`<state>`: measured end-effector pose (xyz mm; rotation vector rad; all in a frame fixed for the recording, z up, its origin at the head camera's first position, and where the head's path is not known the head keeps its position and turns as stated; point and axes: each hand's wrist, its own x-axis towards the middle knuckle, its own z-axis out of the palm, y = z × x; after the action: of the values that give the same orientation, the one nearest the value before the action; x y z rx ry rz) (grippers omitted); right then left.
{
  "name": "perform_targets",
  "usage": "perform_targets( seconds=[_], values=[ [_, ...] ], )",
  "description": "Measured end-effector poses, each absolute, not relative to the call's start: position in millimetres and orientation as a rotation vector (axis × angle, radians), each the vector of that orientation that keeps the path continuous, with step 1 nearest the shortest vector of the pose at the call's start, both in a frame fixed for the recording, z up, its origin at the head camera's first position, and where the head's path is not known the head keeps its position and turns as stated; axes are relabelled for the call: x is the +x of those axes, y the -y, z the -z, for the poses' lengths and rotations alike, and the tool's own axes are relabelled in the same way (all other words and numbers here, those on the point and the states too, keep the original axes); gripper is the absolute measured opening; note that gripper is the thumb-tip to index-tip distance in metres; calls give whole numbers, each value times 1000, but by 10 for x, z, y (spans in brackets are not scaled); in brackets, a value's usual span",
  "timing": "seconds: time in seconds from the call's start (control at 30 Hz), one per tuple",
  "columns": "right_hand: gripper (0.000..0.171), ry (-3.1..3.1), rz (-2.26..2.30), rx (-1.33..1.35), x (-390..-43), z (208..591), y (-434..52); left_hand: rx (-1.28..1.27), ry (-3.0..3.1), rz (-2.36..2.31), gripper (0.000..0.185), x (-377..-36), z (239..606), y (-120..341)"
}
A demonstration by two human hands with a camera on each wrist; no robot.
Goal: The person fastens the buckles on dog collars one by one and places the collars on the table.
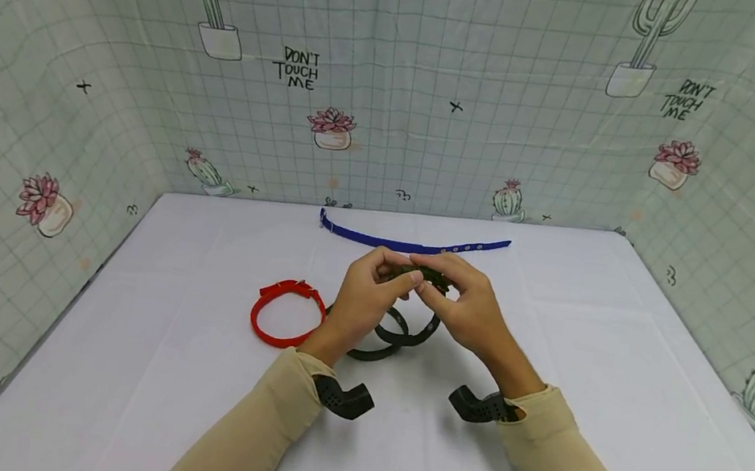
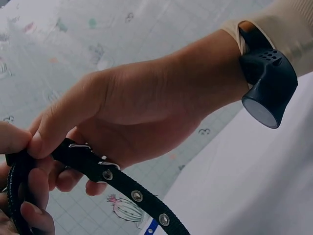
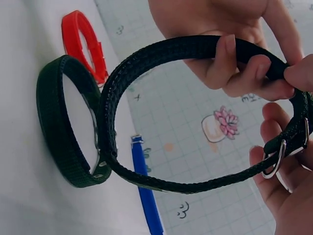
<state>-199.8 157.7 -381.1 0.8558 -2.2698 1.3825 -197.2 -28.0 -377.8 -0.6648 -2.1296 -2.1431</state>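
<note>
While pinched at the buckle end between both hands, left hand (image 1: 369,291) and right hand (image 1: 465,306): black collar (image 3: 195,117), raised above the counter (image 1: 177,401). Likely light, floppy webbing; best gripped beside the metal buckle (image 3: 276,159).

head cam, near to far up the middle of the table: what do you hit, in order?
Wrist cameras on the cuffs → black collar lying on the table → left hand and right hand pinching a second black collar → blue collar laid out straight → cactus-print backdrop.
</note>
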Motion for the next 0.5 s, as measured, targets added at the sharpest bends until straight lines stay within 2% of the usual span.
perform_targets(
  seconds=[0.23, 0.5],
  values=[
    [28, 2254, -1449, 791, -2009, 3807, -1590, -654, 2102, 2201, 20, -1997, 3773, 264],
    [31, 2320, -1512, 711, -2004, 3830, -1587, -556, 2041, 2297, 18, -2016, 3803, 300]
  ],
)
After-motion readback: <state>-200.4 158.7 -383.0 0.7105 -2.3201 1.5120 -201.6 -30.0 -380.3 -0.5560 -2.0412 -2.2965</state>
